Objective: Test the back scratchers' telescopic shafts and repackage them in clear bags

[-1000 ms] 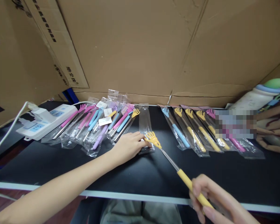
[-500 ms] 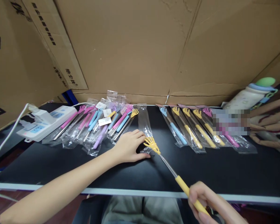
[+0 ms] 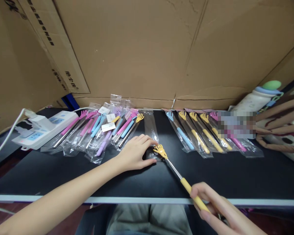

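Observation:
My right hand [image 3: 214, 199] is wrapped around the yellow handle of a telescopic back scratcher [image 3: 186, 185], which slants up and to the left over the table's front part. Its yellow claw head is at the lower end of a clear plastic bag [image 3: 150, 125] lying flat on the table. Beside that bag end is my left hand [image 3: 133, 152], its thumb and fingers spread apart in a C shape around the bag's mouth. Whether the claw tips are inside the bag I cannot tell.
Several bagged back scratchers [image 3: 104, 130] lie heaped at the left, and a row of bagged ones [image 3: 205, 132] at the right. A white power strip [image 3: 45, 129] stands far left, a bottle [image 3: 253, 101] and a bag [image 3: 284, 130] far right. Cardboard [image 3: 137, 55] walls the back.
My right hand has moved the back scratcher slightly up and to the left, its claw closer to my left hand and the bag's mouth. The whole view has shifted slightly.

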The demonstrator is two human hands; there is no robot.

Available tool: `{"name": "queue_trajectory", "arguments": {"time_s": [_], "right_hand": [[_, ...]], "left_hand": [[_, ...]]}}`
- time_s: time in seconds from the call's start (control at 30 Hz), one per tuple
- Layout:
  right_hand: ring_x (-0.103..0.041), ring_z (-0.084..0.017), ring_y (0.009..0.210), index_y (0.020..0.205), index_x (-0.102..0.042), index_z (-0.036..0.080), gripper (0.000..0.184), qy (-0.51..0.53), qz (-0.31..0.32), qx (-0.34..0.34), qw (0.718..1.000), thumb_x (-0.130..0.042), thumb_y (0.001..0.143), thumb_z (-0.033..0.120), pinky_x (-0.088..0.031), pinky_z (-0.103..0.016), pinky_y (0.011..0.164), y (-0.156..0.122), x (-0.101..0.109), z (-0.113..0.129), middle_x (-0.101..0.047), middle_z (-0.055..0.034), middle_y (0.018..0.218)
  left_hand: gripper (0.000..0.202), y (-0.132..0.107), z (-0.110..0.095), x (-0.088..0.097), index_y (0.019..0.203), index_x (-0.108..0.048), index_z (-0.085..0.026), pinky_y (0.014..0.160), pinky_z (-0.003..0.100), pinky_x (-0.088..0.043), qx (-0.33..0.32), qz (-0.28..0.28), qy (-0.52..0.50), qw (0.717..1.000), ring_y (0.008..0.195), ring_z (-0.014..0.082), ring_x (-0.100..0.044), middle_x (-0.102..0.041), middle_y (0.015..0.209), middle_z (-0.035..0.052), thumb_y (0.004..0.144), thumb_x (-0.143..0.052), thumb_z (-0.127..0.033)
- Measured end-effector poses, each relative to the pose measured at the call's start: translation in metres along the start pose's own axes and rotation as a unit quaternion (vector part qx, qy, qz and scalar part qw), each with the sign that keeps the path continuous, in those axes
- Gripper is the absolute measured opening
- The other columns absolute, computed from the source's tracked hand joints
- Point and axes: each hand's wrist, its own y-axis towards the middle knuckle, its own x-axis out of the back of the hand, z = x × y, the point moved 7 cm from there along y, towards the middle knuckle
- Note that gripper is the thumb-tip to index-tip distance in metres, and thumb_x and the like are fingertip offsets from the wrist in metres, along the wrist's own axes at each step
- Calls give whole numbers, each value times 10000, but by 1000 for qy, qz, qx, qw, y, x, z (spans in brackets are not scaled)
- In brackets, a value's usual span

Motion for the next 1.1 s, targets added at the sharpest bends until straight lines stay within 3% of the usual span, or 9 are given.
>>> {"name": "queue_trajectory", "arguments": {"time_s": [0.17,0.27,0.4,0.57,0.7,0.83,1.0,1.1], "right_hand": [[-560,-146,746,1177,-506,273,405,43,-1,-4,999,-468,854,516,-484,-243,689,7,-8,12,-596,-37,921],[-548,-143,781,1265,-409,279,448,81,28,-7,996,-425,881,510,-470,-266,715,11,-14,19,-562,-47,970],[-536,-137,872,1346,-268,309,504,84,120,7,989,-462,884,365,-446,-271,778,15,-21,31,-524,-50,1055],[-545,-130,846,1387,-151,309,835,49,184,13,982,-617,705,187,-438,-220,683,20,-30,50,-505,-61,1133],[-503,-105,680,1344,-239,252,767,-38,130,38,990,-657,701,261,-397,-203,600,35,-27,58,-540,5,878],[-464,-112,579,1275,-353,233,630,-173,72,92,978,-659,737,353,-334,-206,529,50,-21,67,-449,66,653],[-520,-117,586,1113,-456,202,412,-271,27,172,947,-649,773,330,-347,-212,542,61,-19,84,-537,44,692],[-570,-130,619,1020,-480,190,353,-310,2,216,926,-673,761,331,-366,-221,557,67,-21,93,-596,19,738]], "left_hand": [[392,0,-1,-2,1166,-478,-209,844,356,-433,-6,-1,-3,1000,1015,220,-533,-574,1125,64,830,-579,-384],[411,0,-1,-2,1184,-462,-206,848,362,-444,-10,-8,-1,1000,1025,222,-533,-562,1146,70,823,-590,-355],[438,-1,-3,-2,1205,-442,-209,858,365,-455,-16,-11,-4,1000,1057,222,-524,-548,1179,68,814,-599,-327],[477,-2,-5,-2,1201,-445,-215,855,369,-464,-23,-13,-8,1000,1043,227,-533,-549,1166,70,781,-638,-333],[439,-2,-7,-2,1194,-453,-220,861,362,-462,-36,-8,-17,999,1058,221,-528,-548,1175,66,803,-624,-323],[366,-1,-7,-3,1180,-464,-218,871,351,-457,-41,-3,-29,999,1064,211,-526,-551,1171,68,840,-582,-283],[274,0,-5,-4,1143,-479,-217,848,330,-453,-39,-2,-30,999,1025,195,-537,-565,1131,56,875,-530,-238],[318,0,-4,-3,1118,-485,-207,840,338,-448,-36,-6,-31,999,1011,204,-538,-569,1114,57,853,-579,-355]]}}
